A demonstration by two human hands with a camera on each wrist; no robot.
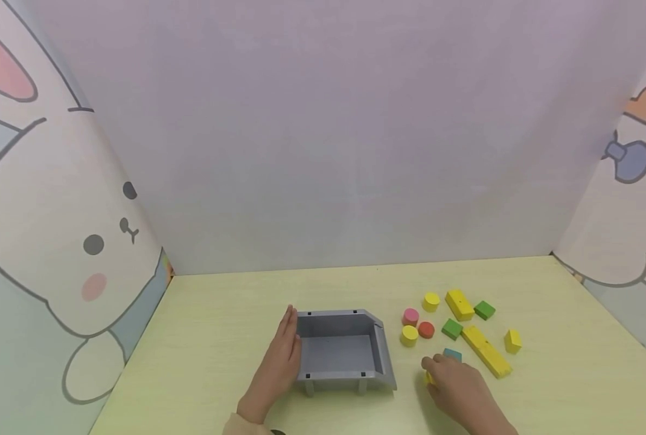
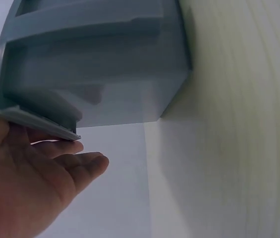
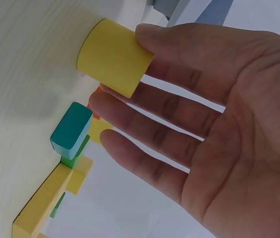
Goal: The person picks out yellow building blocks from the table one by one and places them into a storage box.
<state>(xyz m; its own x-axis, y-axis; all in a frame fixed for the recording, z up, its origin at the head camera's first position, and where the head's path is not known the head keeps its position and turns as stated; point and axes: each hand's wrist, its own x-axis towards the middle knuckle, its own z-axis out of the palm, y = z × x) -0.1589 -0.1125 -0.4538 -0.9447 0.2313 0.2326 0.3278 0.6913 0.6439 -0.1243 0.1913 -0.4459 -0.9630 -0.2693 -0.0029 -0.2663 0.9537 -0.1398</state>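
Observation:
My left hand rests along the left side of a grey plastic bin, its fingers straight and pointing away from me. In the left wrist view, the fingers lie beside the bin's rim, which hides part of the hand. To the right of the bin, my right hand pinches a yellow cylinder block between thumb and fingers, low over the table. A blue-green block lies just beyond that hand, partly covered by it in the head view.
Behind the right hand lie yellow cylinders, a pink cylinder, a red disc, green blocks, a long yellow block, a shorter yellow block and a small yellow block. Walls border the pale table.

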